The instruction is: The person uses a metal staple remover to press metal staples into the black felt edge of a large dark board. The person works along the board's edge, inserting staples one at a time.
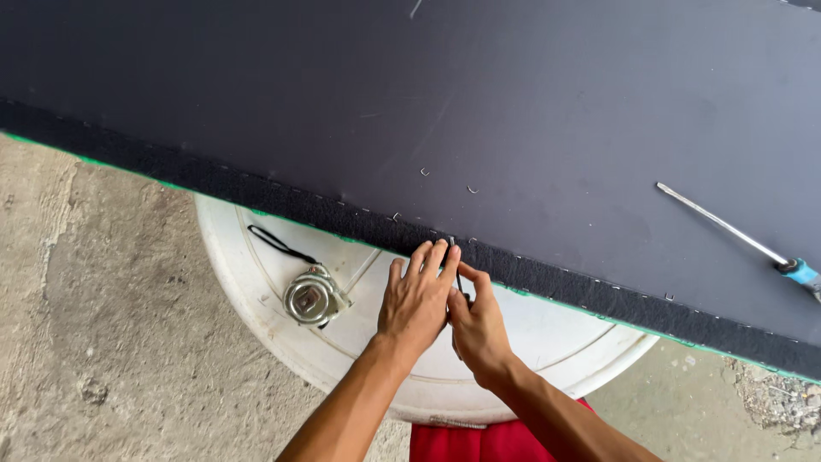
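**Both hands at the stapled edge of a dark fabric-covered panel**

The dark panel (479,94) lies tilted across the upper part of the view, resting on a white round drum lid (547,342). A band of black fabric edging (282,197), fixed with a row of staples, runs along its lower edge, with a thin green line showing beneath it.

The left hand (416,299) is mostly open, fingers extended and close together, fingertips touching the edging. The right hand (479,325) is partly curled just beside it, thumb and forefinger pinched on a thin dark tool (459,282) whose tip meets the edging; the kind of tool cannot be told.

A metal tape measure (312,297) with a black wrist strap lies on the drum lid, left of the hands. A screwdriver (735,231) with a blue handle rests on the panel, well apart to the right. Bare concrete floor (94,325) lies below
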